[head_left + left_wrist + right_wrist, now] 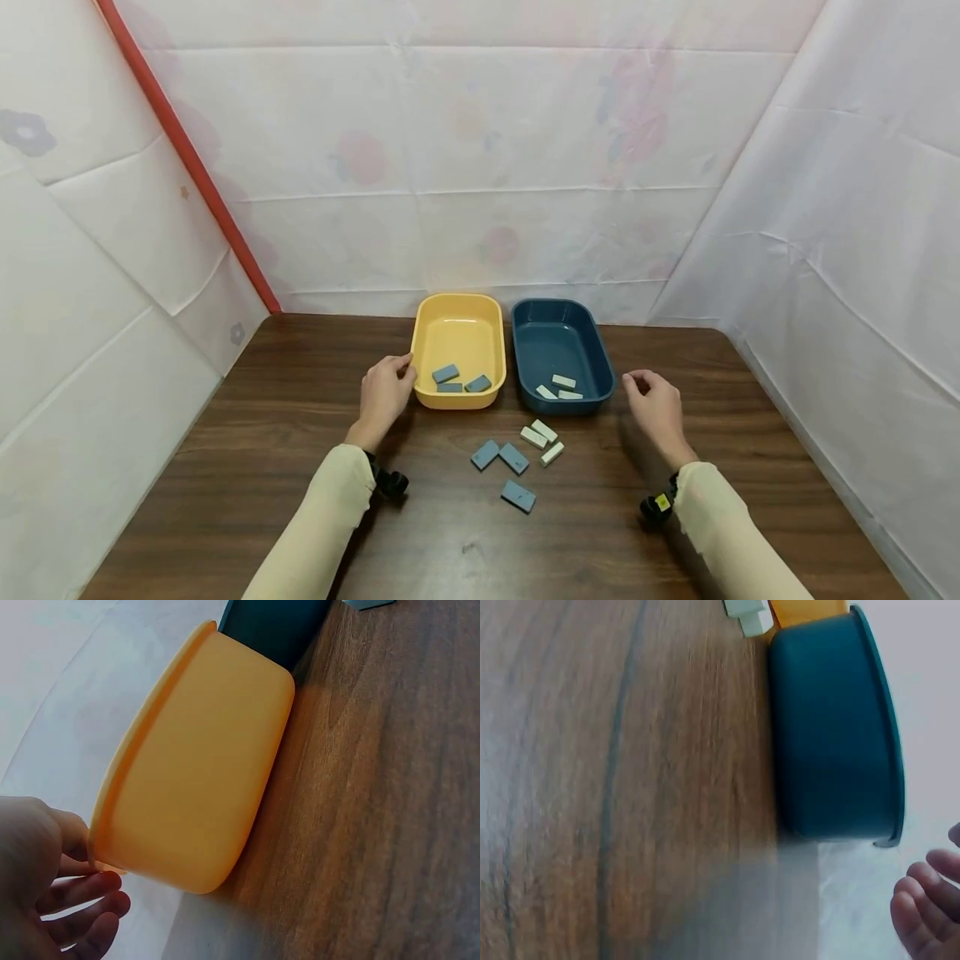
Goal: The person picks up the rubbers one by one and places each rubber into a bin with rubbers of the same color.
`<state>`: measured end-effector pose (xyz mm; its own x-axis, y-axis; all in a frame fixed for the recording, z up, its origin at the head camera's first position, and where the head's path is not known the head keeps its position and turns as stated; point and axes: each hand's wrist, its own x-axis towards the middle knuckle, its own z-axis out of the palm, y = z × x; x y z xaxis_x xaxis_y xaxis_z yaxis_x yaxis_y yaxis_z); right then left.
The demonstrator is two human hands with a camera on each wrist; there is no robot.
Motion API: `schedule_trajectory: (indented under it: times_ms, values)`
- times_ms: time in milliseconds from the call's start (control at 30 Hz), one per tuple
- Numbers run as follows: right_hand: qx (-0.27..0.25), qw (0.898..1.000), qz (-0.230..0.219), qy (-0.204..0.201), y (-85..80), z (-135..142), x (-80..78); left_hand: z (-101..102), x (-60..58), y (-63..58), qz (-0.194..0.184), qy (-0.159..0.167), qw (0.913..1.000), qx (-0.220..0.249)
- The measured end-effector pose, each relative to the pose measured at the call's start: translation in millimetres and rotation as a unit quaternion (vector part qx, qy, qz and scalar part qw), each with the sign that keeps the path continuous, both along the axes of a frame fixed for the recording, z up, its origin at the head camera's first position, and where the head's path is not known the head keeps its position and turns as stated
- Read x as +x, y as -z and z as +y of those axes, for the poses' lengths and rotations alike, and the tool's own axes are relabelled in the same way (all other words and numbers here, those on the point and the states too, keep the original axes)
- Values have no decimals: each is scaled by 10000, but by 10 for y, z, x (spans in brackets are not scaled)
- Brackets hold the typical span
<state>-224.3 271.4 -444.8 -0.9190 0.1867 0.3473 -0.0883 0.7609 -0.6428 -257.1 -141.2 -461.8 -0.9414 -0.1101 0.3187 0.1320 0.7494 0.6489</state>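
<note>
My left hand [386, 392] pinches the rim of the yellow tray [459, 401] at its left side. In the left wrist view, thumb and fingers [82, 889] meet at that tray's rim corner. Just right of the dark blue tray [558, 407], my right hand [654, 408] has loosely bent fingers and holds nothing. A small gap separates it from the tray wall in the right wrist view. Three blue-grey rectangular blocks [446, 373] lie inside the yellow tray. Three whitish blocks [563, 382] are in the dark blue one.
On the wooden table [435, 533], in front of the trays, lie three blue-grey blocks [517, 497] and three whitish blocks [552, 454]. White patterned sheets [465, 167] stand behind and at both sides. A red strip [187, 154] slants down the left back corner.
</note>
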Motion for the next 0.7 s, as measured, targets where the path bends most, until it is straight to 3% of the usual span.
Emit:
schedule_trajectory:
  times_ms: [433,700]
  values:
    - [566,9883,422,-1349,-155,-362,121,0,-20,-12,96,-30,9999,59]
    - [730,9763,532,-1969,-99,-550,189,-13,-7,25,125,-79,9999,6]
